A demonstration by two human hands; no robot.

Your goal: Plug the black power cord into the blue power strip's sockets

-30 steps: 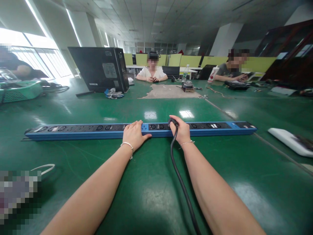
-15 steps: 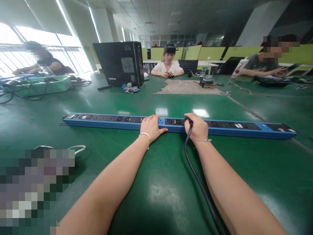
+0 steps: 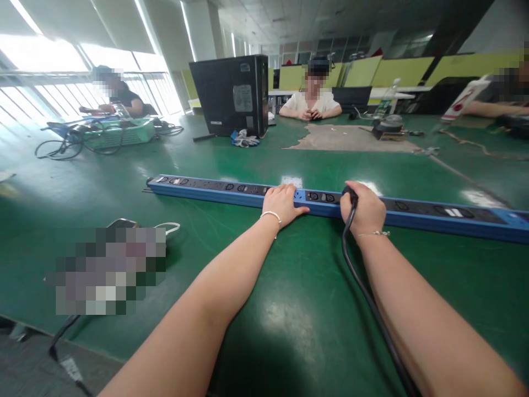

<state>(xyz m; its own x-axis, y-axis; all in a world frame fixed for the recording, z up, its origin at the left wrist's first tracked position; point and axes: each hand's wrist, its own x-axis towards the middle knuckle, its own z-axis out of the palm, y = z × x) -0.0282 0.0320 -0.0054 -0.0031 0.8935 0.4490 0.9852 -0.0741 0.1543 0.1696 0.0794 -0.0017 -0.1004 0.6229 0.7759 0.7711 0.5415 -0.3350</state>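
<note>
A long blue and black power strip [image 3: 206,192] lies across the green table, its sockets facing up. My left hand [image 3: 284,203] grips it near the middle, fingers over the top and thumb along the near side. Further right, my right hand [image 3: 363,208] is closed around a black plug [image 3: 349,193] at the strip's sockets. The plug's tip is hidden, so how deep it sits I cannot tell. From it a thick black cable [image 3: 363,286] runs down towards me beside my right forearm.
A blurred-out object [image 3: 111,270] with cords lies at the left. Behind the strip stand a black computer case [image 3: 223,96], gloves [image 3: 244,138] and a green basket [image 3: 124,134] of cables. A person [image 3: 312,102] sits opposite; others sit left and right. The table's near edge [image 3: 82,347] shows at lower left.
The view has turned left, so everything appears shifted right and the table's near edge now shows. Both hands keep their places on the strip and plug.
</note>
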